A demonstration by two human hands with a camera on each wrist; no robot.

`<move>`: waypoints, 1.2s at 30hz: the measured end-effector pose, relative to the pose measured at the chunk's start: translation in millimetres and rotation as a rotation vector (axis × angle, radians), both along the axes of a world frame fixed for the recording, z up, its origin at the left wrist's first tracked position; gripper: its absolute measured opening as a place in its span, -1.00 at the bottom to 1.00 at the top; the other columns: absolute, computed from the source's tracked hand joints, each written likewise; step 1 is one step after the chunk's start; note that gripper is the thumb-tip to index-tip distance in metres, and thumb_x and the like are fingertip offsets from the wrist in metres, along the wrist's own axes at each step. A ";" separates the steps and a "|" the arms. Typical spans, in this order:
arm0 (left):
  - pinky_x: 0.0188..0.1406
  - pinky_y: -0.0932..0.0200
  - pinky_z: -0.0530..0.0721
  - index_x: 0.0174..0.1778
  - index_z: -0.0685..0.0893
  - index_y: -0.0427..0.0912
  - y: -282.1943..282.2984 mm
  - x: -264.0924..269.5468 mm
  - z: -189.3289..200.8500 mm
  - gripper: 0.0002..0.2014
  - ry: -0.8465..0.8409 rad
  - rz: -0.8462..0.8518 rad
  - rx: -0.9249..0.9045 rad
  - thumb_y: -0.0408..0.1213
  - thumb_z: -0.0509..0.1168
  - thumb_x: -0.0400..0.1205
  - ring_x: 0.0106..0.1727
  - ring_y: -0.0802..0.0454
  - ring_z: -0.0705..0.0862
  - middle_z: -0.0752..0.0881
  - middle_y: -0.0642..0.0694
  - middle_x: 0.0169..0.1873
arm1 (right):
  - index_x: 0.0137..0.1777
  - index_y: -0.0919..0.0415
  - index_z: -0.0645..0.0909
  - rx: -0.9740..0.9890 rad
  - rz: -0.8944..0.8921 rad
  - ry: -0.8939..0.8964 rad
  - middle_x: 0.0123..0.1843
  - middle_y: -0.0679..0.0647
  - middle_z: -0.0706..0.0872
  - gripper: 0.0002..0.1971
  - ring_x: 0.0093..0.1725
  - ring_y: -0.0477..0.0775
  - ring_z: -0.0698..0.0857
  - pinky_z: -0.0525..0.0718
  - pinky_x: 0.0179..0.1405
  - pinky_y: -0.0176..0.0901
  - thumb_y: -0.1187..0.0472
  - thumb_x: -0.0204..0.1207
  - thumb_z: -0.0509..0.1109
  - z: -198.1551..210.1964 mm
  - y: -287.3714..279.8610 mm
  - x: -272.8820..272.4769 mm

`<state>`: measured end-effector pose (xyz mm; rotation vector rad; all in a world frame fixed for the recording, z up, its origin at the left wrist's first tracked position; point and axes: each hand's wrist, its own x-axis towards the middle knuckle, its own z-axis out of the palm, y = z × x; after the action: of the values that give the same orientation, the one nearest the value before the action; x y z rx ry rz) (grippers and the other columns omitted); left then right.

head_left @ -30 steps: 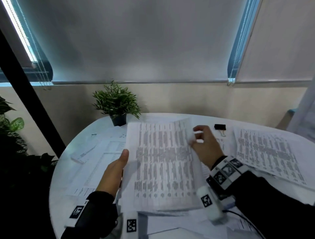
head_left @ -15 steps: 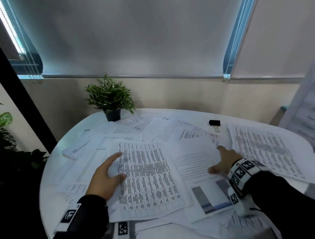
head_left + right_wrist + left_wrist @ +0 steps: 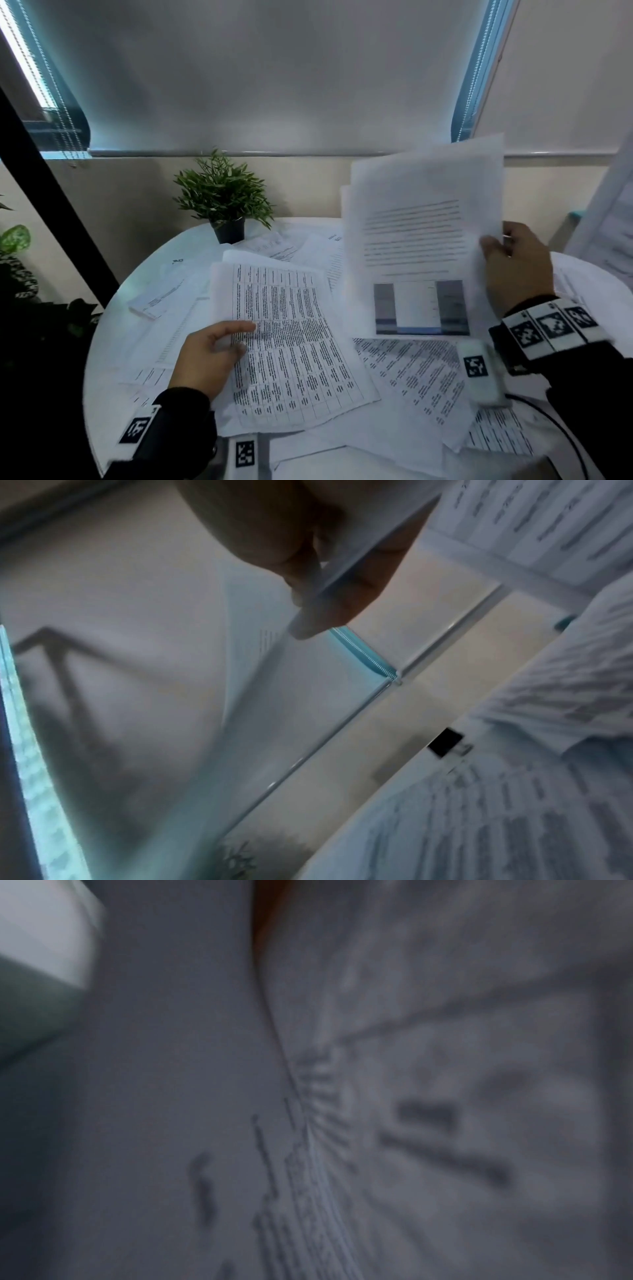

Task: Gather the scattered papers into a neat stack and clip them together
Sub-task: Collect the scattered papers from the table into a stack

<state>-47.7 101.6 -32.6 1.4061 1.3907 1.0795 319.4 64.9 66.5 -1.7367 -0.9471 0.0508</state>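
Printed papers lie scattered over a round white table (image 3: 89,387). My right hand (image 3: 493,246) pinches the right edge of a few sheets (image 3: 421,236), text above and a chart below, and holds them upright over the table's right side. The right wrist view shows thumb and fingers (image 3: 308,569) pinching that edge. My left hand (image 3: 245,337) rests with relaxed fingers on a sheet of dense tables (image 3: 294,346) at centre. A black binder clip (image 3: 444,742) lies on the table near its far edge; in the head view the raised sheets hide it. The left wrist view shows only blurred print.
A small potted plant (image 3: 224,202) stands at the table's back left. More loose sheets lie at the left (image 3: 157,301) and front right (image 3: 411,373). A black cable (image 3: 555,421) runs along the front right. A wall with drawn blinds is close behind.
My right hand has taken the chart sheets off the table and raised them upright. My left hand has stayed on the table-printed sheet, which was laid down a second ago.
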 end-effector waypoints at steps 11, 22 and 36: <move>-0.17 0.52 0.59 -0.26 0.78 0.01 -2.7 27.6 33.0 -0.77 -0.267 0.028 0.034 -0.17 0.27 0.66 -0.17 0.34 0.71 0.80 0.18 -0.30 | 0.17 -0.05 0.58 -0.086 0.548 0.268 -0.04 0.03 0.81 -0.65 -0.08 0.10 0.77 0.75 -0.06 0.00 0.43 0.66 0.14 -36.7 17.6 -63.6; -0.39 0.24 0.71 -0.16 0.79 -0.20 0.7 36.7 41.9 -0.82 -0.375 0.067 0.003 -0.47 0.55 0.36 -0.29 -0.03 0.81 0.85 -0.10 -0.27 | 0.30 -0.11 0.47 -0.158 0.737 0.461 0.00 0.04 0.83 -0.50 -0.02 0.06 0.81 0.77 0.00 0.05 0.39 0.48 0.43 -47.9 6.5 -62.2; 0.11 0.09 0.68 0.34 0.42 0.16 -3.7 42.3 58.5 -0.34 -0.455 -0.049 0.148 -0.41 0.45 0.38 0.16 0.04 0.71 0.71 0.04 0.18 | 0.46 -0.01 0.37 -0.206 0.882 0.635 0.30 -0.06 0.70 0.03 0.30 -0.02 0.66 0.62 0.31 0.02 -0.28 -0.03 0.68 -62.4 10.6 -61.2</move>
<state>-5.4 97.9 25.9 1.1906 0.9604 1.3888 258.2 75.5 4.2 -1.2145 -1.1569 1.2261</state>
